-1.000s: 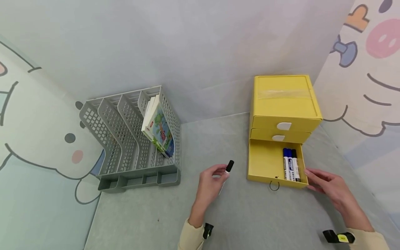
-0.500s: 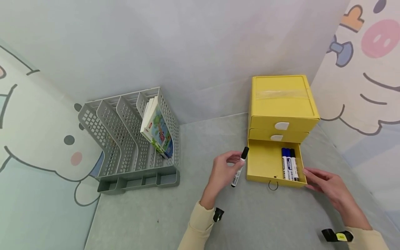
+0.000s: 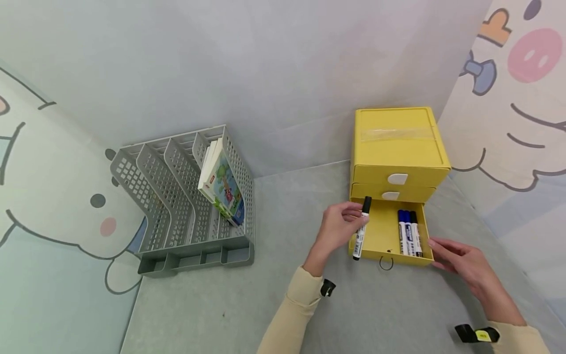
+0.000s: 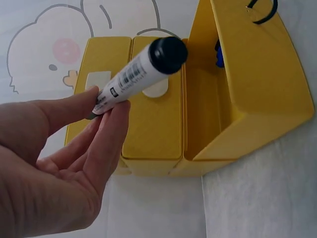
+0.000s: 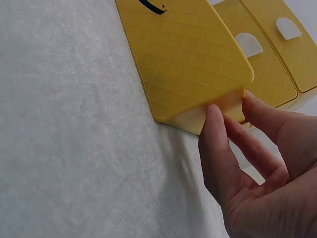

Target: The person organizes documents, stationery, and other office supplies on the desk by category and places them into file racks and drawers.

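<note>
In the head view my left hand (image 3: 338, 226) pinches a marker (image 3: 360, 236) with a white barrel and black ends. The marker is tilted, above the left side of a pulled-out yellow drawer (image 3: 380, 253). The left wrist view shows the marker (image 4: 131, 78) between thumb and fingertips, in front of the yellow drawer unit (image 4: 151, 129). My right hand (image 3: 464, 268) holds the drawer's right side wall near its front corner; the right wrist view shows its fingertips (image 5: 214, 113) on that wall. Inside the drawer, several markers (image 3: 409, 233) with blue or black caps lie side by side along the right.
Two shut drawers with white tabs (image 3: 398, 179) sit above the pulled-out one. A dark loop (image 3: 386, 265) hangs on its front. To the left stands a grey file rack (image 3: 194, 246), with several books (image 3: 225, 182) in its right slot. A wall (image 3: 283, 83) rises behind.
My left hand has carried the marker right and away from me, from the table to over the drawer's left side. The right hand stays at the drawer's side; the view shifts slightly.
</note>
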`<state>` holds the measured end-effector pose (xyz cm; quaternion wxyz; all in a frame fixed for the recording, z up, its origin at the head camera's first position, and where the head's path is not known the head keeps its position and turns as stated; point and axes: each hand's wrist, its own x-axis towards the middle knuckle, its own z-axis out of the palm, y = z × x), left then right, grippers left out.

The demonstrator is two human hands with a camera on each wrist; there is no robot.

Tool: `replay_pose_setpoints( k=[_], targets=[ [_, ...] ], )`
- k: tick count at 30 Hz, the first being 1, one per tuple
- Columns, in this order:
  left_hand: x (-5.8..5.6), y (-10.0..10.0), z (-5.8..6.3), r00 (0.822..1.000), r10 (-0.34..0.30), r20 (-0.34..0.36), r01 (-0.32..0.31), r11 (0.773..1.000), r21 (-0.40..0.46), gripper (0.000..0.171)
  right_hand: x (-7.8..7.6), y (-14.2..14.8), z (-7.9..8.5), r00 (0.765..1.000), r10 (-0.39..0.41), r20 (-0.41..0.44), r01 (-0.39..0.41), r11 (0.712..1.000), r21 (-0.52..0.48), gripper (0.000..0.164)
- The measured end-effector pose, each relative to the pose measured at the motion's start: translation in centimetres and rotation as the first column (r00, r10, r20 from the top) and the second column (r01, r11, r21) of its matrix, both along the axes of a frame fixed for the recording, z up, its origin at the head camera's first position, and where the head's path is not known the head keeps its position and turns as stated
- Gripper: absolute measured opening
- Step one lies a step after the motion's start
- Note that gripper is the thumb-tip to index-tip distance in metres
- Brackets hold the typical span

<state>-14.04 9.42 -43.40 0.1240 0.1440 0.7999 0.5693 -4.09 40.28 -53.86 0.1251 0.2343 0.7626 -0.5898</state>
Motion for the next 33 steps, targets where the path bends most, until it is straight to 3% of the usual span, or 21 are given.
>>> replay_pose_setpoints(
  k=[12,15,18,21,25,29,33],
  targets=[
    [-0.4,5.7,-0.8,0.999,0.004,0.052,-0.006,0.999,0.037,0.024,0.2,0.1,0.0,1.000,0.001,-0.004,-0.001,1.000,-0.006,0.072],
    [-0.5,7.0,-1.1,0.999,0.023,0.026,-0.023,1.000,0.000,0.023,0.1,0.2,0.1,1.000,0.000,0.008,0.000,1.000,0.006,0.075],
    [-0.6,8.0,-1.2,1.000,0.025,-0.007,-0.025,0.994,-0.107,0.022,0.1,0.2,0.1,1.000,-0.001,0.018,0.001,1.000,0.009,0.075],
    [-0.6,8.8,-1.3,0.999,0.009,-0.049,-0.021,0.965,-0.262,0.020,0.1,0.3,0.1,1.000,0.000,0.019,0.000,1.000,-0.004,0.071],
    [-0.8,9.7,-1.8,0.995,-0.043,-0.092,0.000,0.902,-0.431,0.017,0.1,0.2,0.1,1.000,0.007,0.009,-0.007,1.000,-0.016,0.065],
    [-1.0,10.7,-2.6,0.995,-0.061,-0.082,0.011,0.860,-0.510,0.016,0.1,0.2,0.1,1.000,0.010,-0.001,-0.010,1.000,-0.024,0.059],
    [-1.3,11.4,-3.3,0.999,-0.025,-0.048,-0.005,0.839,-0.544,0.016,0.1,0.0,0.0,1.000,0.004,-0.005,-0.004,0.999,-0.036,0.057]
  ],
)
